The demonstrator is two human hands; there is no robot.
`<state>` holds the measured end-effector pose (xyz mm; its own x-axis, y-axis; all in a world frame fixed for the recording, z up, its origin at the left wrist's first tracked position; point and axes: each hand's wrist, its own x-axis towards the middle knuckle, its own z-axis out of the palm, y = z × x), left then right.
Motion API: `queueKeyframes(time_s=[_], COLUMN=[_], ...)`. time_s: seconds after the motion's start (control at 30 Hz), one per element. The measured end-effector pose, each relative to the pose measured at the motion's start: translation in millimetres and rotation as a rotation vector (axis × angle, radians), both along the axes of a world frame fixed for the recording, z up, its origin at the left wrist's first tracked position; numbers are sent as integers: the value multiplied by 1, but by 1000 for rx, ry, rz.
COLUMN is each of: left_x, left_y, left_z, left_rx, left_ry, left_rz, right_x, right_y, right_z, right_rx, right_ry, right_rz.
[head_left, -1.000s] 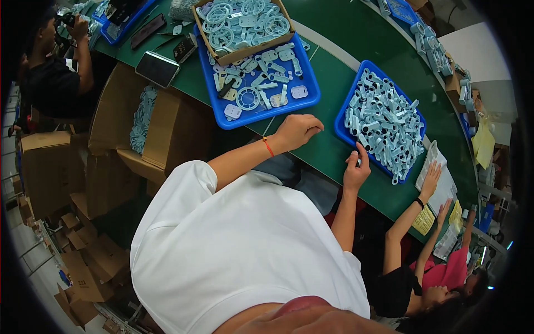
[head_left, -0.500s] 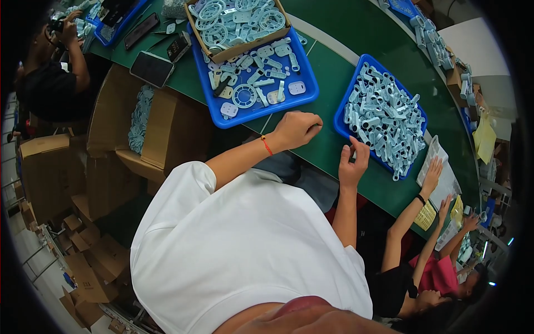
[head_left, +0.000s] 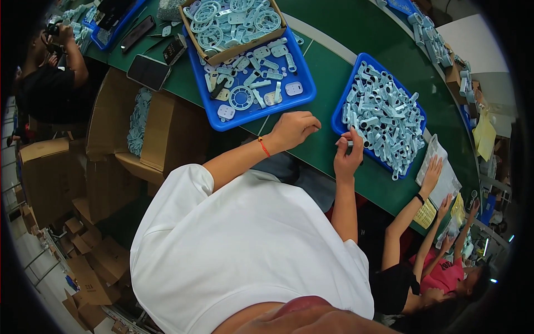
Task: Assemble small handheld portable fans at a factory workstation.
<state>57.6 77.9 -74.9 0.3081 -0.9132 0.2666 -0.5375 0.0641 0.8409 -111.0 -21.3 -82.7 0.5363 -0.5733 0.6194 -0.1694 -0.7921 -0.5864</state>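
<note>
My left hand [head_left: 295, 132], with a red cord on its wrist, hovers by the table's near edge between two blue trays. Its fingers are curled together, and whatever they may hold is hidden. At the near-left corner of the right blue tray [head_left: 335, 123], my right hand [head_left: 349, 158] pinches a small light-blue plastic part [head_left: 349, 143]. That tray is heaped with similar elongated light-blue parts [head_left: 384, 119] with holes. The left blue tray [head_left: 261, 116] carries loose parts, a spoked ring [head_left: 241, 98] and a cardboard box [head_left: 222, 58] full of rings and parts.
Open cardboard cartons [head_left: 167, 131] stand at my left, one with light-blue parts inside. Phones [head_left: 148, 72] lie on the green table [head_left: 328, 64]. Co-workers sit at both sides; one's hand [head_left: 433, 175] rests on a clear plastic bag [head_left: 445, 161] beyond the right tray.
My right hand has shifted slightly and turned, and a light-blue part now shows between its fingers. My left hand has barely moved. A co-worker in pink at the right has moved their arms.
</note>
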Motion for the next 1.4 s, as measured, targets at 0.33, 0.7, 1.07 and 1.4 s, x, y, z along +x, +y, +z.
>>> queueKeyframes(time_s=[0.33, 0.7, 1.07, 1.4], left_x=[-1, 2, -1, -1], left_y=[0, 0, -2, -2], left_z=[-2, -1, 4, 3], left_rx=[9, 44, 14, 20], left_ry=[16, -76, -12, -29], left_rz=[51, 18, 30, 31], right_x=[7, 3, 5, 4], right_y=[7, 5, 6, 8], right_z=[7, 2, 5, 8], right_rx=[166, 190, 86, 135], right_ry=[162, 111, 54, 106], right_rz=[-23, -30, -36, -38])
